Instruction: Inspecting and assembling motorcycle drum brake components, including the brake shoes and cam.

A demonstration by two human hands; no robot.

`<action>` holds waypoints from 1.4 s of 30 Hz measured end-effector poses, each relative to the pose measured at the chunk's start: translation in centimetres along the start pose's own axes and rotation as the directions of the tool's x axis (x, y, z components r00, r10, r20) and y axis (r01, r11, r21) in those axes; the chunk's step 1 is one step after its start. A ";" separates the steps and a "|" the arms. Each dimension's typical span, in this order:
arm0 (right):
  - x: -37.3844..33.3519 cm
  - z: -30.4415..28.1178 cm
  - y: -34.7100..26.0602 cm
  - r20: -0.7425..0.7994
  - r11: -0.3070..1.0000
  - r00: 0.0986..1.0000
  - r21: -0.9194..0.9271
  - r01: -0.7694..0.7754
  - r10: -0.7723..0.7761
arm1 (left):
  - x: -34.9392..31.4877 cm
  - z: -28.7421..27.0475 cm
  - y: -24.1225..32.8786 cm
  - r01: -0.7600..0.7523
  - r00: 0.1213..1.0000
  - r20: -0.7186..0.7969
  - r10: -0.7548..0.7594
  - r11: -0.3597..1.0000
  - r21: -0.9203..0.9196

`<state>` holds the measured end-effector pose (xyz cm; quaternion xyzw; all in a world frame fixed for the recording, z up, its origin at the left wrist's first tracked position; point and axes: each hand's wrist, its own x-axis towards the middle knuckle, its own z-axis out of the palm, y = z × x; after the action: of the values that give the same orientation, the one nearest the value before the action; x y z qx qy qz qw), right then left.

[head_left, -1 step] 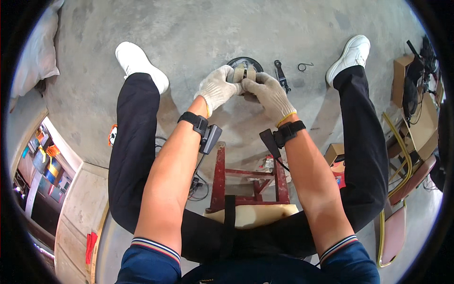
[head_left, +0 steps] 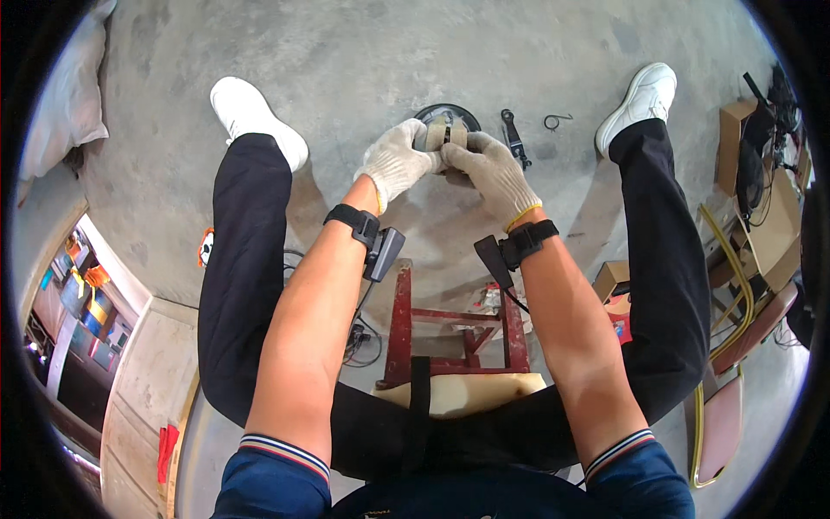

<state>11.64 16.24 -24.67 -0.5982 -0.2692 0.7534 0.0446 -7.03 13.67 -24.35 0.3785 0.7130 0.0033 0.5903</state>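
Both my hands wear off-white knit gloves and meet over the floor between my feet. My left hand (head_left: 399,161) is closed on the left side of a pair of tan, curved brake shoes (head_left: 458,134). Closed on their right side is my right hand (head_left: 494,171), its thumb close to the left one. A narrow dark gap shows between the two shoes. Just beyond lies a round, black-rimmed brake plate (head_left: 469,116), partly hidden by the shoes and gloves. I cannot tell whether the shoes touch it. Fingertips beneath the shoes are hidden.
To the right of the plate lie a black lever arm (head_left: 513,137) and a coiled wire spring (head_left: 554,123). A red wooden stool frame (head_left: 400,324) stands under me. Cardboard boxes (head_left: 735,143) and folding chairs (head_left: 722,428) are at right, a white sack (head_left: 69,95) at far left.
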 end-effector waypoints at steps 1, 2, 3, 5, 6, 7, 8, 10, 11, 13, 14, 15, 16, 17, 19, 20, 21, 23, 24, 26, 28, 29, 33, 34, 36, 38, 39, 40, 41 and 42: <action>0.0 0.1 -0.1 0.000 1.000 1.000 -0.006 -0.004 0.004 | 0.0 0.0 0.0 0.000 1.000 -0.003 0.000 1.000 0.013; 0.2 0.1 0.1 -0.001 1.000 1.000 -0.003 -0.005 0.005 | 0.1 0.1 -0.2 0.000 1.000 -0.001 0.000 1.000 0.016; 0.5 0.2 0.5 -0.002 1.000 1.000 0.008 0.003 -0.003 | 0.3 0.4 -0.5 0.001 1.000 -0.014 -0.001 1.000 0.010; 0.6 0.1 0.5 -0.006 1.000 1.000 0.020 0.011 -0.011 | 0.4 0.4 -0.3 -0.001 1.000 -0.024 0.001 1.000 0.005; 0.6 0.0 0.4 -0.006 1.000 1.000 -0.005 0.006 -0.006 | 0.3 0.3 -0.3 -0.004 1.000 -0.029 0.004 1.000 0.014; 0.3 -0.1 0.4 -0.006 1.000 1.000 -0.031 -0.003 0.003 | 0.1 0.4 -0.2 -0.004 1.000 -0.030 0.005 1.000 0.021; 0.3 -0.2 0.8 -0.008 1.000 1.000 -0.030 -0.009 0.009 | 0.0 0.6 -0.2 -0.002 1.000 -0.025 0.002 1.000 0.020; 0.5 -0.2 1.4 -0.011 1.000 1.000 -0.024 -0.004 0.003 | 0.1 0.8 -0.2 0.004 1.000 -0.007 -0.004 0.999 0.047; 0.5 -0.2 1.5 -0.009 1.000 1.000 -0.023 -0.002 0.002 | 0.0 0.8 -0.2 0.005 1.000 -0.009 -0.005 0.999 0.049; 0.5 -0.2 1.6 -0.020 1.000 1.000 -0.024 -0.016 0.016 | -0.2 0.9 0.0 0.018 1.000 -0.020 -0.017 0.999 0.037; 0.5 -0.4 1.7 -0.024 1.000 1.000 -0.024 -0.016 0.016 | -0.1 1.1 0.0 0.015 1.000 -0.018 -0.014 0.999 0.037; 0.5 -0.6 1.8 -0.024 1.000 1.000 -0.006 -0.016 0.016 | -0.1 1.4 0.0 0.016 1.000 -0.024 -0.015 0.999 0.028; 0.6 -0.4 1.8 -0.017 1.000 1.000 0.016 -0.014 0.014 | -0.1 1.4 -0.2 0.022 0.999 -0.037 -0.021 0.999 0.024; 0.6 -0.3 1.8 -0.014 1.000 1.000 0.018 -0.012 0.013 | -0.1 1.4 -0.4 0.023 0.999 -0.039 -0.022 0.999 0.027; 0.6 -0.3 1.8 -0.008 0.999 0.999 -0.005 -0.043 0.043 | -0.3 1.4 -0.5 0.010 0.999 -0.043 -0.008 0.999 0.053; 0.5 -0.4 1.6 -0.008 0.999 0.999 -0.006 -0.042 0.042 | -0.3 1.5 -0.5 0.009 0.999 -0.044 -0.007 0.999 0.053; 0.4 -0.5 1.5 -0.015 0.999 0.999 -0.033 -0.041 0.040 | -0.4 1.8 -0.4 0.003 0.998 -0.062 -0.002 1.000 0.025; 0.4 -0.4 1.8 -0.017 0.998 0.999 -0.051 -0.046 0.045 | -0.5 2.2 -0.4 0.006 0.997 -0.076 -0.006 1.000 0.004; 0.4 -0.3 2.0 -0.049 0.996 0.997 -0.067 -0.062 0.059 | -0.5 2.4 -0.4 0.009 0.997 -0.078 -0.007 1.000 0.019; 0.4 -0.5 2.2 -0.089 0.993 0.994 -0.089 -0.077 0.069 | -0.6 2.5 0.2 0.004 0.997 -0.079 -0.002 1.000 0.028; 0.5 -0.5 2.2 -0.074 0.996 0.996 -0.073 -0.059 0.053 | -0.8 2.4 0.4 0.055 0.997 -0.049 -0.055 0.998 0.000; 0.5 -0.5 2.1 -0.072 0.995 0.996 -0.074 -0.061 0.056 | -0.8 2.5 0.1 0.058 0.997 -0.049 -0.058 0.998 0.000; 0.7 -0.5 2.1 0.013 0.999 1.000 -0.034 -0.003 0.003 | -0.5 2.1 -1.1 -0.029 0.996 -0.079 0.029 1.000 -0.005; 1.0 -0.8 2.7 0.038 0.998 0.999 -0.051 0.031 -0.030 | -0.6 2.2 -1.3 -0.075 0.994 -0.077 0.073 0.997 -0.014; 0.6 -1.8 2.7 0.360 0.589 0.777 -0.509 0.628 -0.517 | -0.7 1.3 -1.6 -0.093 0.994 -0.060 0.093 0.996 0.010; 1.3 -3.1 3.4 0.434 0.376 0.654 -0.568 0.732 -0.619 | 0.7 1.6 -2.4 -0.123 0.992 -0.032 0.123 0.992 0.004; 2.0 -3.3 4.1 0.294 0.675 0.800 -0.431 0.599 -0.522 | 1.4 1.6 -2.7 -0.136 0.991 0.003 0.136 0.991 -0.020; 2.4 -2.8 4.9 0.186 0.887 0.911 -0.223 0.405 -0.369 | 1.6 1.5 -2.9 -0.144 0.989 0.032 0.145 0.989 -0.040; 2.1 -2.3 4.8 0.183 0.892 0.915 -0.219 0.394 -0.360 | 1.2 1.2 -2.4 -0.136 0.990 0.042 0.138 0.990 -0.040; 1.9 -2.0 4.5 0.123 0.953 0.962 -0.151 0.262 -0.245 | 0.7 1.0 -1.8 -0.116 0.993 0.038 0.114 0.992 0.048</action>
<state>14.10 13.86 -28.63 -0.5206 -0.4074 0.7464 0.0772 -7.19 12.32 -26.07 0.4336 0.6793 0.0126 0.5919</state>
